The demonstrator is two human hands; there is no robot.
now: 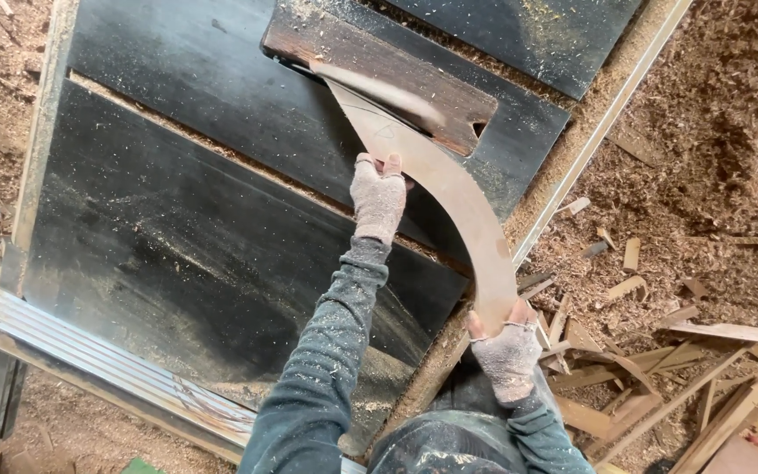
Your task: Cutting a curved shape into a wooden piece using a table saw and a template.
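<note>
Both hands wear grey, fingerless knitted gloves dusted with sawdust. Right hand (pixel 506 351) is closed around the lower end of a long curved wooden piece (pixel 458 206), smooth and brown; left hand (pixel 377 197) presses with curled fingers on its inner edge. It lies on the black, dusty worktop (pixel 186 219), its tip at a rough wooden block (pixel 379 70). Wood scraps (pixel 660 351) cover the floor.

Bare tabletop (pixel 177 219) left of hands; wooden block (pixel 379 75) w/ blurred blade ahead.
</note>
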